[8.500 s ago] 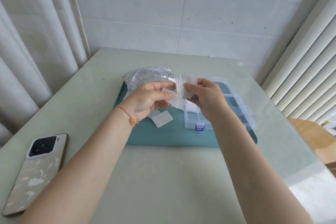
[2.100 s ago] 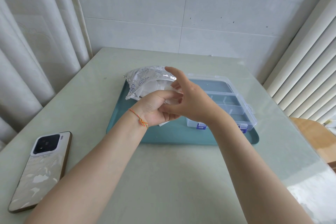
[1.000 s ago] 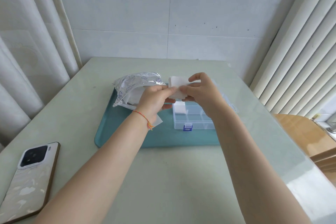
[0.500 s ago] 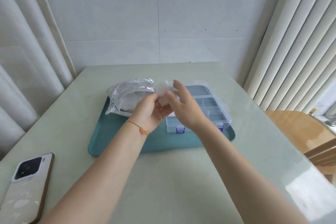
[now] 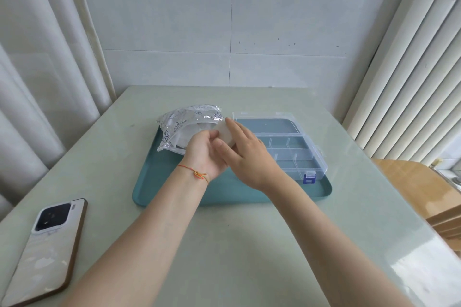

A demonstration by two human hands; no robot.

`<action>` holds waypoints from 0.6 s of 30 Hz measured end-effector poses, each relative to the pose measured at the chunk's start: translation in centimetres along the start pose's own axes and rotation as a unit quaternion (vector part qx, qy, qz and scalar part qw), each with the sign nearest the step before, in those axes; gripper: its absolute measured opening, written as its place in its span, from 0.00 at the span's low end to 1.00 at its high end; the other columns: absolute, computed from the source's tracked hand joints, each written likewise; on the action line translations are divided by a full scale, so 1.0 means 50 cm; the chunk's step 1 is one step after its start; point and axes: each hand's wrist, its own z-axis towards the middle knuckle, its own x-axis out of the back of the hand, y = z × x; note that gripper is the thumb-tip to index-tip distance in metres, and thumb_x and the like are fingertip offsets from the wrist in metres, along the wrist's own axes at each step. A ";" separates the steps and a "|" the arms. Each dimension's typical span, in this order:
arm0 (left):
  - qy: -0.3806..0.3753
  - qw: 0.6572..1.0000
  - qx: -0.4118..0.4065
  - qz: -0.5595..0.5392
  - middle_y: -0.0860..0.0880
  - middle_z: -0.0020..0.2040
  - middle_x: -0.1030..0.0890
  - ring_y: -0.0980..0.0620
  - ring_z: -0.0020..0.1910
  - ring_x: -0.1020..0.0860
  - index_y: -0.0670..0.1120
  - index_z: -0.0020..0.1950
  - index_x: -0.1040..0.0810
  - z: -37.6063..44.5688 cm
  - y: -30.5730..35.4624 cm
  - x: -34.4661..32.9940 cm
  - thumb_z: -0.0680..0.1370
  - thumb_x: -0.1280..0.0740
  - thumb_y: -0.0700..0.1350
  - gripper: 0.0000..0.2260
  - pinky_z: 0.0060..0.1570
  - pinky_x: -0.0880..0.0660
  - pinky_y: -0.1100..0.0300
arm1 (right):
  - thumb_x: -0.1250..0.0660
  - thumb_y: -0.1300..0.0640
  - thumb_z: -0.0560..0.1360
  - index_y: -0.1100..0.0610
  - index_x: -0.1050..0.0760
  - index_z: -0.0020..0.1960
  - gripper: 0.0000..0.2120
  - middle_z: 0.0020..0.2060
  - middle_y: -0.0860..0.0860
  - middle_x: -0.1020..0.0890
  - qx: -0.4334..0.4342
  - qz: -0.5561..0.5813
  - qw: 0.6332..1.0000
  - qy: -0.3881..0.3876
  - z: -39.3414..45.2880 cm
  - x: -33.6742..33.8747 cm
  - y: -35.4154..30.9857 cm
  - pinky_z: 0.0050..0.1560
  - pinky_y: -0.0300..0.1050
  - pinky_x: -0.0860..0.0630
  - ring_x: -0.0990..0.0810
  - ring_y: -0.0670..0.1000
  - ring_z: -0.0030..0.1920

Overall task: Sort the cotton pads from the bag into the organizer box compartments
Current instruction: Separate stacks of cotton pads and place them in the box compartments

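Holding a small stack of cotton pads [image 5: 225,132] between them just left of the open organizer box [image 5: 291,147], the left hand [image 5: 203,154] pinched it while the right hand [image 5: 245,154] cupped it with loosely curled fingers, probably to peel pads off for the compartments beside the bag [image 5: 185,123].

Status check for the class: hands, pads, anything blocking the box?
Left hand and right hand both holding a stack of cotton pads. Stack above tray, beside bag. Box open, unblocked.
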 end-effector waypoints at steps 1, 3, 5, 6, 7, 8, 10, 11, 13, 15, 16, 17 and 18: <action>-0.004 1.000 -0.001 0.002 0.41 0.49 0.18 0.43 0.43 0.16 0.40 0.62 0.26 -0.001 0.000 0.002 0.82 0.49 0.43 0.16 0.48 0.20 0.54 | 0.43 0.42 0.82 0.54 0.48 0.80 0.32 0.78 0.48 0.43 -0.002 0.020 1.000 0.011 0.001 0.000 0.000 0.76 0.50 0.46 0.46 0.47 0.78; -0.004 1.000 -0.007 0.006 0.41 0.49 0.18 0.43 0.43 0.16 0.40 0.61 0.25 -0.002 -0.001 0.006 0.82 0.49 0.42 0.16 0.49 0.21 0.53 | 0.41 0.43 0.81 0.53 0.47 0.80 0.32 0.78 0.47 0.41 -0.003 0.038 0.999 0.016 0.003 0.000 0.002 0.75 0.52 0.42 0.41 0.48 0.76; 0.006 1.000 -0.010 0.005 0.40 0.48 0.18 0.43 0.41 0.16 0.39 0.60 0.25 -0.006 -0.002 0.007 0.82 0.48 0.43 0.16 0.50 0.22 0.52 | 0.41 0.41 0.81 0.52 0.46 0.80 0.32 0.77 0.47 0.40 -0.004 0.028 1.000 -0.011 0.005 -0.003 0.005 0.73 0.55 0.39 0.37 0.49 0.74; 0.008 1.000 -0.008 0.005 0.40 0.49 0.18 0.42 0.41 0.16 0.38 0.61 0.25 -0.007 -0.003 0.007 0.82 0.48 0.43 0.16 0.51 0.23 0.51 | 0.41 0.41 0.81 0.51 0.46 0.80 0.32 0.77 0.47 0.40 -0.006 0.031 0.999 -0.016 0.004 -0.005 0.006 0.73 0.55 0.38 0.36 0.50 0.73; 0.007 1.000 -0.007 0.004 0.39 0.50 0.19 0.42 0.41 0.16 0.38 0.62 0.25 -0.008 -0.003 0.008 0.82 0.48 0.43 0.16 0.52 0.23 0.51 | 0.40 0.41 0.80 0.51 0.46 0.80 0.32 0.77 0.46 0.40 -0.006 0.037 0.999 -0.010 0.003 -0.006 0.007 0.72 0.55 0.38 0.35 0.50 0.73; 0.009 1.000 -0.008 0.005 0.39 0.50 0.19 0.42 0.42 0.16 0.38 0.63 0.25 -0.009 -0.003 0.008 0.82 0.48 0.43 0.17 0.52 0.23 0.51 | 0.40 0.42 0.80 0.51 0.46 0.79 0.32 0.76 0.46 0.39 -0.005 0.040 0.999 -0.005 0.003 -0.005 0.008 0.71 0.56 0.36 0.33 0.51 0.71; 0.023 1.000 -0.008 0.009 0.39 0.51 0.19 0.42 0.42 0.16 0.38 0.64 0.26 -0.008 -0.002 0.009 0.82 0.47 0.43 0.17 0.53 0.23 0.52 | 0.39 0.42 0.80 0.52 0.42 0.78 0.30 0.72 0.45 0.35 0.003 0.039 0.999 -0.009 0.002 -0.005 0.008 0.66 0.58 0.30 0.30 0.51 0.67; 0.024 1.000 -0.007 0.007 0.39 0.52 0.20 0.41 0.44 0.17 0.37 0.66 0.27 -0.005 -0.002 0.010 0.82 0.47 0.43 0.18 0.56 0.24 0.52 | 0.39 0.43 0.80 0.51 0.42 0.78 0.30 0.71 0.45 0.34 0.006 0.046 0.999 -0.006 0.002 -0.004 0.009 0.66 0.57 0.30 0.30 0.50 0.66; 0.030 1.000 -0.005 0.003 0.38 0.56 0.21 0.41 0.48 0.19 0.36 0.69 0.28 -0.002 0.000 0.011 0.82 0.47 0.42 0.19 0.63 0.27 0.51 | 0.38 0.43 0.80 0.50 0.46 0.79 0.33 0.74 0.44 0.37 0.007 0.058 0.998 0.006 0.004 -0.002 0.015 0.72 0.52 0.36 0.36 0.48 0.72; 0.033 0.999 -0.007 0.006 0.39 0.54 0.20 0.42 0.45 0.18 0.37 0.65 0.26 0.000 0.000 0.012 0.81 0.47 0.42 0.18 0.60 0.26 0.52 | 0.38 0.44 0.80 0.50 0.44 0.79 0.31 0.76 0.45 0.38 0.017 0.035 0.999 -0.001 0.009 -0.001 0.020 0.74 0.51 0.40 0.39 0.46 0.75; 0.030 0.999 -0.011 0.003 0.40 0.52 0.20 0.42 0.43 0.17 0.37 0.63 0.25 0.002 -0.001 0.012 0.81 0.47 0.41 0.16 0.56 0.24 0.53 | 0.38 0.44 0.80 0.51 0.42 0.78 0.30 0.75 0.44 0.37 0.018 0.032 0.999 0.000 0.010 -0.002 0.021 0.73 0.49 0.39 0.38 0.45 0.73; 0.029 0.999 -0.017 -0.002 0.40 0.49 0.19 0.43 0.42 0.18 0.37 0.59 0.25 0.004 -0.002 0.012 0.81 0.47 0.40 0.15 0.52 0.22 0.53 | 0.38 0.46 0.80 0.51 0.41 0.78 0.29 0.73 0.43 0.35 0.009 0.048 0.999 0.013 0.012 -0.002 0.021 0.72 0.45 0.38 0.35 0.43 0.70; 0.026 0.999 -0.026 -0.003 0.40 0.46 0.20 0.43 0.43 0.19 0.37 0.57 0.25 0.006 -0.003 0.012 0.81 0.47 0.39 0.13 0.46 0.20 0.54 | 0.38 0.47 0.80 0.51 0.40 0.77 0.28 0.71 0.42 0.33 -0.013 0.081 0.996 0.039 0.014 0.000 0.021 0.68 0.42 0.36 0.32 0.42 0.66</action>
